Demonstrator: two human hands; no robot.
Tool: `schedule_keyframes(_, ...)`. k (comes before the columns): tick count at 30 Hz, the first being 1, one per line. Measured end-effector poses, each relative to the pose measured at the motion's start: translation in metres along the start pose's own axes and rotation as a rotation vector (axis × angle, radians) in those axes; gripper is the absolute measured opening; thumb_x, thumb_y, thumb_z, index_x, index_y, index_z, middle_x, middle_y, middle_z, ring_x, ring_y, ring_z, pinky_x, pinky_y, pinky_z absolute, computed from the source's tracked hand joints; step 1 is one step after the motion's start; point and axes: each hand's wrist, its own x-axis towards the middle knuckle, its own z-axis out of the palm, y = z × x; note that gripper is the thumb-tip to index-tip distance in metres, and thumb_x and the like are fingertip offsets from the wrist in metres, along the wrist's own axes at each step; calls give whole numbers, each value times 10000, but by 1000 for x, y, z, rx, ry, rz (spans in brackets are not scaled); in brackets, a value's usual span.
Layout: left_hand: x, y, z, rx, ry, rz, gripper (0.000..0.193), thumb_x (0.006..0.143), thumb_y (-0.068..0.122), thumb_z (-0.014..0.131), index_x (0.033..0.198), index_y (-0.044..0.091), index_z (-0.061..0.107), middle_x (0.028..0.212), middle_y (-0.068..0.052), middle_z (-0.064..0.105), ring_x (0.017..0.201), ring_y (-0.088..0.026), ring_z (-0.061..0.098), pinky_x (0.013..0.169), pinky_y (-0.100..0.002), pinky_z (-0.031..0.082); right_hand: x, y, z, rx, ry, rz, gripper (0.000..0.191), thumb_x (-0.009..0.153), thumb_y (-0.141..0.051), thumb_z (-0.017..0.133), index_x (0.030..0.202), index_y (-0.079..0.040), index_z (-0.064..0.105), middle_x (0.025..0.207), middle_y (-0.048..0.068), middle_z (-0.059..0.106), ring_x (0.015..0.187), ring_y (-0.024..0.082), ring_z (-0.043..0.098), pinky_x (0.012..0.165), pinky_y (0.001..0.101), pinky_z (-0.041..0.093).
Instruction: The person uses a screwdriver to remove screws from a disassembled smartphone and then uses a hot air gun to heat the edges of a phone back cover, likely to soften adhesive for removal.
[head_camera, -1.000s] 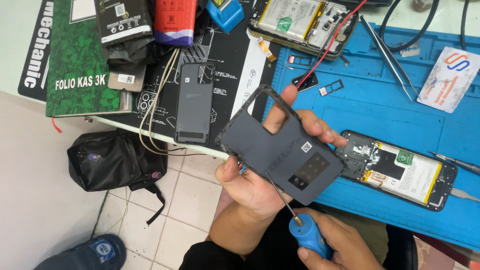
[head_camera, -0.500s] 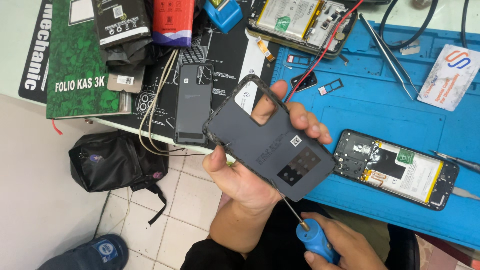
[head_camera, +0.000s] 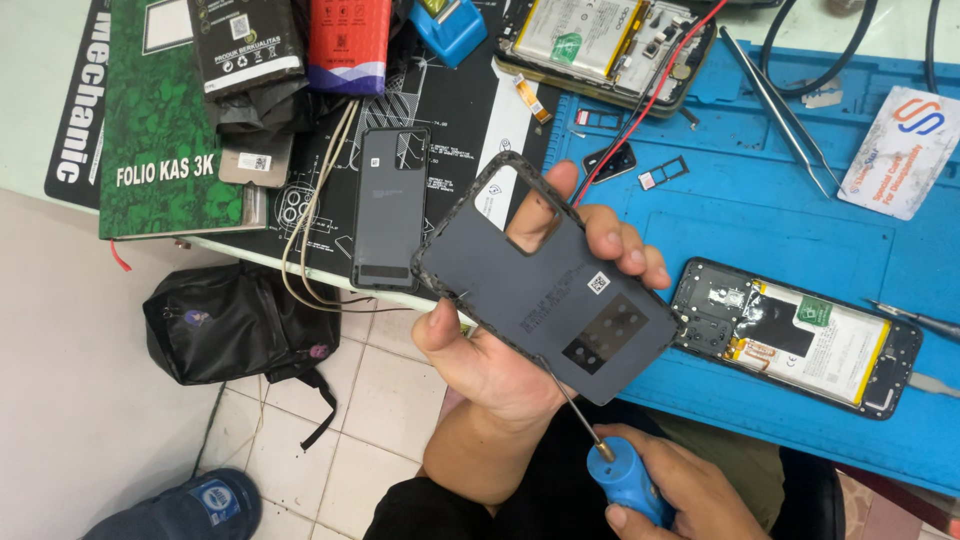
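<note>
My left hand (head_camera: 500, 350) grips a dark grey phone back cover (head_camera: 550, 280), inner side up, tilted over the table's near edge; a fingertip shows through its camera cutout. My right hand (head_camera: 680, 495) at the bottom holds a blue-handled screwdriver (head_camera: 625, 480), its thin shaft pointing up to the cover's lower edge. To the right, an opened phone (head_camera: 800, 335) with its battery exposed lies on the blue work mat (head_camera: 780, 220).
A second grey back cover (head_camera: 388, 205) lies on the black mat at left, with a green book (head_camera: 165, 110), boxes and cables. Another opened phone (head_camera: 610, 45), tweezers (head_camera: 780, 95) and a card (head_camera: 905, 150) sit farther back. A black bag (head_camera: 230, 320) and a shoe (head_camera: 190, 505) are on the floor.
My left hand has shifted the back cover up and to the left and turned it slightly. The screwdriver in my right hand stays near the cover's lower edge.
</note>
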Motion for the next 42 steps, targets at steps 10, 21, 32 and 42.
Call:
schedule_keyframes(10,-1,0,2,19,0,-4,947,912,736,459,1544,39,351,1095,-117,532,1046,-243,525,985,-447,427,7,-6,0,-3,1,-16,683,814,-341,814,1394,-82,564,1168,123,695,1118,251,674,976,393,530)
schedule_keyframes(21,-11,-4,1,74,-39,-96,1197,817,977,296,1597,72,374,1145,-81,549,1051,-184,499,1012,-345,408,16,-10,-2,-22,-11,-24,767,790,-366,832,1455,-111,548,1243,120,670,1126,256,655,952,380,530)
schedule_keyframes(32,-5,1,3,46,15,-101,1083,823,879,367,1573,98,400,1175,-88,531,1090,-205,476,1064,-368,384,25,-18,-1,-43,41,-67,686,799,-325,834,1384,-78,576,1253,138,650,1225,275,613,1038,411,475)
schedule_keyframes(42,1,13,-2,-8,0,23,1096,756,883,465,1454,38,486,1078,-105,529,1012,-212,481,987,-398,397,20,-16,-11,-162,171,-205,685,740,-202,820,1365,-25,601,1352,195,642,1367,328,517,1139,463,313)
